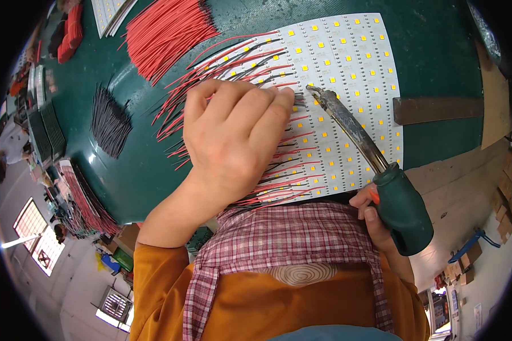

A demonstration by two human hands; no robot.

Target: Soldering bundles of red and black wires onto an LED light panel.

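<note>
A white LED circuit board [363,42] with rows of small yellow chips lies on the green table. Red and black wires [173,108] run off its left part, many with an end at the solder pads. Over those wires my left hand [230,133] is closed, and the ends of a few black wires [298,99] stick out at its fingertips. My right hand [375,219], partly hidden, grips the green handle of a soldering iron [407,210]. The iron's dark tip [311,88] is over the board, just right of my left fingertips; whether it touches a pad I cannot tell.
A large pile of red wires [165,37] lies at the far left, with a smaller pile of black wires [111,122] nearer. Stacked boards [82,196] line the left table edge. A brown bar [438,109] lies right of the board.
</note>
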